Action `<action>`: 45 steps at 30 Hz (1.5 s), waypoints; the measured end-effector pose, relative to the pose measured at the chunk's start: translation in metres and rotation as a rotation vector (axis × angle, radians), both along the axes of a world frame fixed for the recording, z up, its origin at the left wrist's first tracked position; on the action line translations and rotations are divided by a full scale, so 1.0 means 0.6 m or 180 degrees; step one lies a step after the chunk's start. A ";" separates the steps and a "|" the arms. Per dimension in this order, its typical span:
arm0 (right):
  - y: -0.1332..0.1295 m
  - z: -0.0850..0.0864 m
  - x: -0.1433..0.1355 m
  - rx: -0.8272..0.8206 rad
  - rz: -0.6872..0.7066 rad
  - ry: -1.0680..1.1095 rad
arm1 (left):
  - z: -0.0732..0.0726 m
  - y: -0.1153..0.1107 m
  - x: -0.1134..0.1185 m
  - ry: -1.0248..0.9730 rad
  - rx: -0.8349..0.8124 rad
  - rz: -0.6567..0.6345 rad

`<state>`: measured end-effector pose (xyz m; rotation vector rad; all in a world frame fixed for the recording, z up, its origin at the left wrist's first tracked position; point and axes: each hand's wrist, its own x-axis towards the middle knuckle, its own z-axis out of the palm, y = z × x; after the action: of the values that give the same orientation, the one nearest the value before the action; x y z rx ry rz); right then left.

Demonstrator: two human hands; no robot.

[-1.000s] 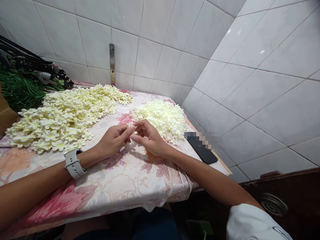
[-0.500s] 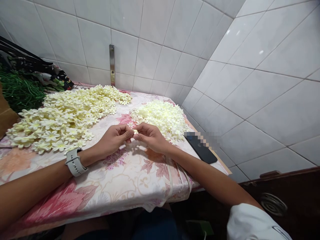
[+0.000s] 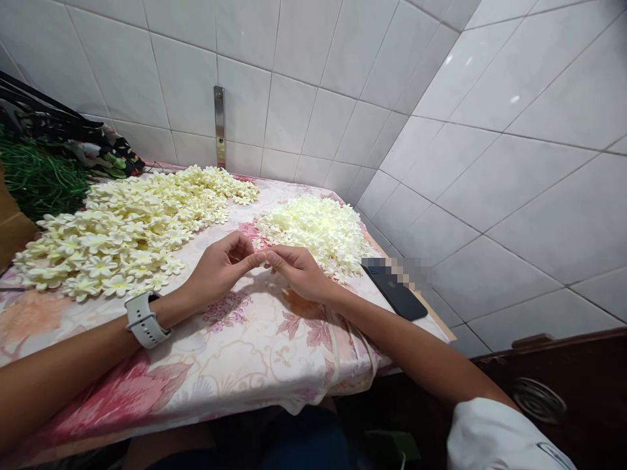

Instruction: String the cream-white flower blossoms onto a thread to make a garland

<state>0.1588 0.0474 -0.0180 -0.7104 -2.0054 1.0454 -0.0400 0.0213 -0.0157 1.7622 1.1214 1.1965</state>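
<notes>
Above the tablecloth, my left hand (image 3: pixel 223 266) and my right hand (image 3: pixel 298 269) meet tip to tip. Both are closed, thumb against fingers, in a pinch. The small white flower that showed between them a moment earlier is now hidden by the fingertips. Just behind the hands lies a heap of whiter flowers (image 3: pixel 318 232). To the left spreads a larger pile of cream-white, yellow-centred flowers (image 3: pixel 132 228). A pale watch (image 3: pixel 147 318) is strapped round my left wrist.
A floral tablecloth (image 3: pixel 245 365) covers the table, which stands against tiled walls. A black phone (image 3: pixel 396 290) lies along the right edge. Green stringy material (image 3: pixel 44 176), a dark floral cloth (image 3: pixel 105 150) and brown paper (image 3: pixel 14 225) crowd the left side.
The fingertips have closed over the small white flower, which no longer shows. My left fingers have lifted slightly and curled; my right index finger has dropped a little.
</notes>
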 end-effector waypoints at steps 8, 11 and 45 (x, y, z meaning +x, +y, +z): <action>-0.004 0.006 -0.006 -0.0326 0.0319 0.0160 | 0.001 0.003 -0.001 0.0355 0.0046 0.0080; -0.015 0.002 -0.015 -0.1065 0.0424 0.0210 | 0.001 -0.003 0.003 0.0683 0.0088 0.0201; 0.001 0.000 -0.010 -0.1479 0.0074 0.1082 | 0.008 -0.003 0.011 -0.0311 -0.0059 -0.0435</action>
<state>0.1526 0.0478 -0.0179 -0.6881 -1.4966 1.5570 -0.0337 0.0197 -0.0106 1.7183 0.9373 1.1723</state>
